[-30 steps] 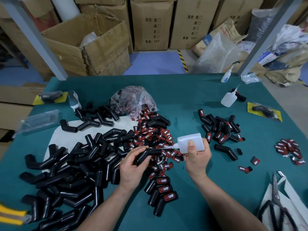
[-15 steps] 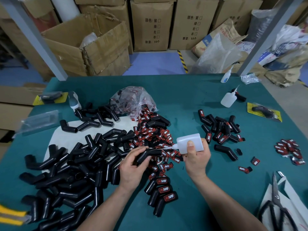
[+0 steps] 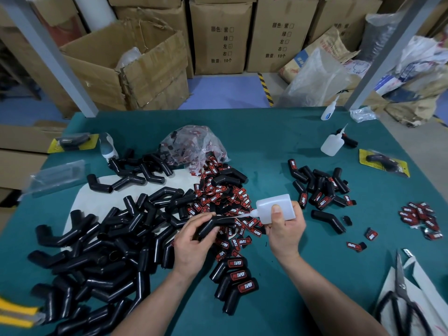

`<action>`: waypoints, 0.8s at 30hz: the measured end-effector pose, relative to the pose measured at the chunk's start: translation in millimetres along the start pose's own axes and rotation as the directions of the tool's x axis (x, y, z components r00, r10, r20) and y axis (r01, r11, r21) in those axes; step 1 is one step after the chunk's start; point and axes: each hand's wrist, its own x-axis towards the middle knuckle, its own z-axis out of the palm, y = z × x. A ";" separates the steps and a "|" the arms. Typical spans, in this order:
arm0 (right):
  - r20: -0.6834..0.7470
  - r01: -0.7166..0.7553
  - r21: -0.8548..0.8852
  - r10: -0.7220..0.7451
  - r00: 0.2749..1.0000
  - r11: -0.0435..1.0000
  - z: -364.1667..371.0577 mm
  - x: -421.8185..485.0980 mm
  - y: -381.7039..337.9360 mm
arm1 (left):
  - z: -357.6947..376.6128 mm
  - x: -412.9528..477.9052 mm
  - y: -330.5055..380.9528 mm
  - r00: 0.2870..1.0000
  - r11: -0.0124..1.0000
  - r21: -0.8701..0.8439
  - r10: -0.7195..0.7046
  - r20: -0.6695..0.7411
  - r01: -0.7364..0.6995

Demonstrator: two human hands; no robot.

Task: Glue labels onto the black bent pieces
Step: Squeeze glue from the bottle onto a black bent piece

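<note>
Fingers of the left hand (image 3: 194,241) curl round a black bent rubber piece (image 3: 210,226) over the heap of red-and-black labels (image 3: 219,190). The translucent white plastic glue bottle (image 3: 276,207) has its nozzle on the piece, right hand (image 3: 286,230) clamped round the bottle.

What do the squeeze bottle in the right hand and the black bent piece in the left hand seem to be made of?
The squeeze bottle: probably soft plastic, matt and milky translucent; the right hand grips it. The black bent piece in the left hand: likely rubber or soft plastic, smooth with a dull sheen and fine ribs near one end.
</note>
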 end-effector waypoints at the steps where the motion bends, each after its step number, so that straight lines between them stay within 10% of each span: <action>1: 0.000 0.002 -0.005 -0.002 1.000 1.000 0.3 -0.2 0.6 | -0.4 0.1 0.3 1.000 1.000 0.003 -0.003 0.001 0.003; 24: 0.012 0.075 -0.081 -0.074 0.997 0.994 0.2 -4.0 2.4 | 0.6 2.5 4.1 0.999 0.998 0.042 0.043 -0.023 -0.042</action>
